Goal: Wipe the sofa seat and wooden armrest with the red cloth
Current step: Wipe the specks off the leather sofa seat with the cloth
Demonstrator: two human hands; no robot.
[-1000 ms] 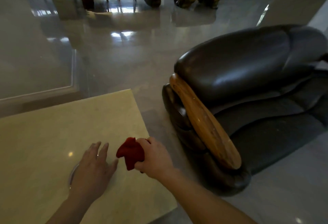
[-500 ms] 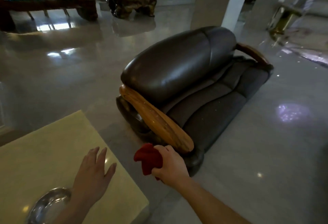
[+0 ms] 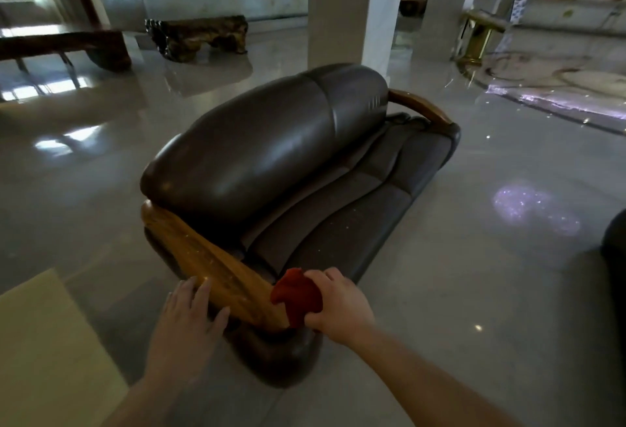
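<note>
Right hand [image 3: 340, 303] closed around the bunched red cloth [image 3: 298, 294], fingers curled over its top, cloth pressed against the near end of the wooden armrest [image 3: 210, 262] on its seat side. Left hand [image 3: 188, 321] open and flat, fingers spread, fingertips touching the outer edge of the same armrest, nothing gripped. Armrest sloping down toward the camera, glossy, with pale specks along its grain. Behind it the dark leather sofa [image 3: 271, 152]: rounded backrest above, seat [image 3: 338, 233] stretching away to the right, dusted with light specks. Second wooden armrest [image 3: 420, 108] at the far end. Corner of a pale worktop [image 3: 44, 342] at lower left, beside the left forearm. Polished grey floor [image 3: 474, 274] all around, a white pillar [image 3: 338, 6] behind the sofa, dark wooden bench [image 3: 200, 35] farther back.
</note>
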